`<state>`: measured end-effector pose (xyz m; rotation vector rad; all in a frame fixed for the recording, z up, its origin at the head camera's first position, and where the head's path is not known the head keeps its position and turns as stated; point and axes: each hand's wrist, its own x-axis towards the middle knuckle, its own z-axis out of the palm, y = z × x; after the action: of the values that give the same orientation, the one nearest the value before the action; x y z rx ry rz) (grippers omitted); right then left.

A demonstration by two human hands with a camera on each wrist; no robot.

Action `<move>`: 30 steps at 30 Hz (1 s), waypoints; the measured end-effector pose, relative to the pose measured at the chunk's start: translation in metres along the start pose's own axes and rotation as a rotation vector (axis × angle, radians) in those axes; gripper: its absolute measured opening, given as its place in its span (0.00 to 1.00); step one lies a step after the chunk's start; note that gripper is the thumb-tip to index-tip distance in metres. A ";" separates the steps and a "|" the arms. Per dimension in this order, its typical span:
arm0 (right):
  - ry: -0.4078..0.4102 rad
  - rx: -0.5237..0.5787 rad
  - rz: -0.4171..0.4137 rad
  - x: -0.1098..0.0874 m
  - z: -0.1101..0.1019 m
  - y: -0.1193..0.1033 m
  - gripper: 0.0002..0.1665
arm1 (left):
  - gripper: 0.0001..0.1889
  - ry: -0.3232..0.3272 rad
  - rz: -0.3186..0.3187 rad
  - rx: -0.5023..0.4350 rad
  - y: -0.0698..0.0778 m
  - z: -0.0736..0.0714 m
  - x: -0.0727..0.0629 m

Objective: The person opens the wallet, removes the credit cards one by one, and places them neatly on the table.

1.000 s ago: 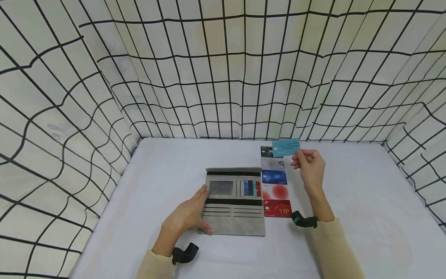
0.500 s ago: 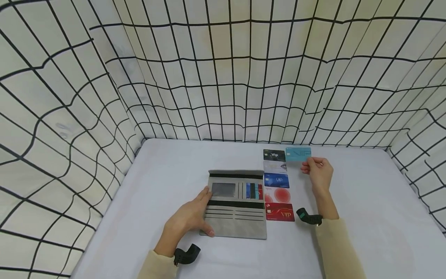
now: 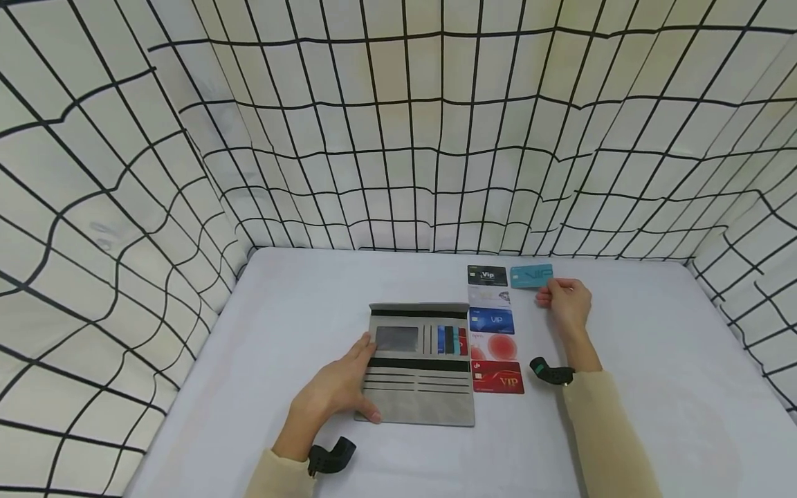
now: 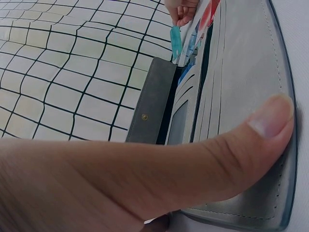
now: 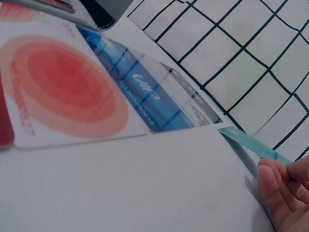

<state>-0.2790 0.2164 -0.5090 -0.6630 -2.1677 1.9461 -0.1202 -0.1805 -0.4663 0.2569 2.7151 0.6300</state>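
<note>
- Left hand (image 3: pixel 336 384) lay spread on the wallet's (image 3: pixel 429 409) left edge, prob holding it flat.
- Right hand (image 3: pixel 566 304) pinched a teal card (image 3: pixel 528 276) near its corner, past the wallet's far right, I'd guess so its face showed.

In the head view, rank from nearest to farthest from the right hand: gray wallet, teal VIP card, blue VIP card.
1. Teal VIP card: pinched by the right hand.
2. Blue VIP card: left of that hand.
3. Gray wallet: farther left, past that card.
</note>
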 end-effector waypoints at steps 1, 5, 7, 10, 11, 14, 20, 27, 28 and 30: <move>-0.002 -0.018 0.000 0.001 0.001 0.000 0.08 | 0.66 0.001 0.002 -0.002 0.000 0.000 0.000; -0.013 -0.092 -0.007 0.006 0.003 0.001 0.17 | 0.67 0.006 0.004 -0.002 -0.001 -0.001 0.000; -0.017 -0.128 -0.011 0.008 0.004 0.002 0.19 | 0.67 0.007 0.002 0.002 -0.001 -0.001 0.000; -0.006 -0.184 -0.012 0.011 0.005 0.003 0.19 | 0.67 0.003 0.001 0.005 -0.001 0.001 0.001; -0.002 -0.196 -0.015 0.012 0.005 0.004 0.19 | 0.67 0.003 0.000 0.004 -0.001 0.001 0.001; 0.005 -0.234 -0.017 0.014 0.006 0.005 0.19 | 0.67 0.001 0.003 0.004 -0.002 0.001 0.001; 0.014 -0.269 -0.001 0.015 0.008 0.003 0.20 | 0.67 -0.001 0.005 0.007 -0.003 0.002 0.001; 0.023 -0.312 -0.009 0.018 0.009 0.003 0.18 | 0.67 0.024 0.016 0.035 -0.001 0.002 0.001; 0.024 -0.316 -0.009 0.019 0.009 0.003 0.18 | 0.66 0.027 0.019 0.039 -0.001 0.003 0.001; 0.022 -0.321 -0.005 0.019 0.008 0.004 0.18 | 0.66 0.026 0.018 0.039 -0.001 0.003 0.001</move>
<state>-0.2988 0.2172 -0.5173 -0.7186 -2.4901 1.5921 -0.1201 -0.1801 -0.4695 0.2853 2.7547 0.5903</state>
